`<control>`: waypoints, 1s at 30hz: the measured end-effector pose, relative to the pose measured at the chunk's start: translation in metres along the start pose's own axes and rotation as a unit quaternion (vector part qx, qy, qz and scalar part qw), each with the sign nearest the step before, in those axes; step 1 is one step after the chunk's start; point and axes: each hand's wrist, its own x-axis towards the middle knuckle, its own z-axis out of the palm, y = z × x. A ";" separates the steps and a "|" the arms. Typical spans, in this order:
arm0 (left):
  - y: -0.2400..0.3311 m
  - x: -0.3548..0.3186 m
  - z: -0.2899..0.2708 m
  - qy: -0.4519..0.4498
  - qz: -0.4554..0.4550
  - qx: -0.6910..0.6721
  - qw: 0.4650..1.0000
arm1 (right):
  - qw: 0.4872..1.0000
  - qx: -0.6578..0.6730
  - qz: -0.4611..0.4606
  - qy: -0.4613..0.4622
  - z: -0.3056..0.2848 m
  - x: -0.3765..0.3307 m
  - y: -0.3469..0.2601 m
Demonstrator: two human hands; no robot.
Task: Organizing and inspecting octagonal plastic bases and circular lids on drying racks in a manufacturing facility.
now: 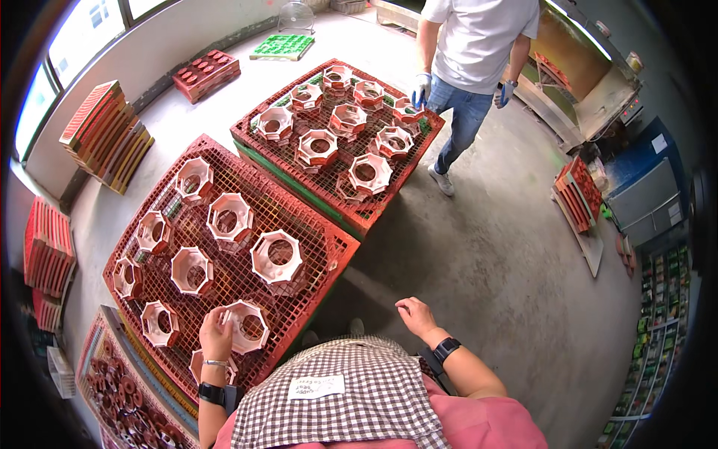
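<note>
My left hand [217, 334] is at the near edge of the closer red grid pallet [338, 253]. Its fingers are closed at the left rim of an octagonal ring-shaped piece [258, 343], pale on top and reddish-brown below. Partly hidden by my left wrist, another such ring [196, 367] lies beside it. Several more octagonal rings [230, 196] stand in loose rows on this pallet, each with a round central hole. My right hand [416, 316] hangs over the floor right of the pallet, holding nothing, its fingers loosely apart.
A second red pallet [241, 129] with similar rings adjoins the far side. A person [482, 52] in gloves stands at its right, one hand near a ring. Stacked trays [105, 138] line the left wall. Dark red pieces [123, 396] fill a tray at lower left; machinery [598, 112] stands far right.
</note>
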 end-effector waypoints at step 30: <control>-0.021 -0.001 -0.010 0.052 0.021 -0.067 0.996 | 0.999 0.000 -0.022 -0.042 0.016 -0.011 0.010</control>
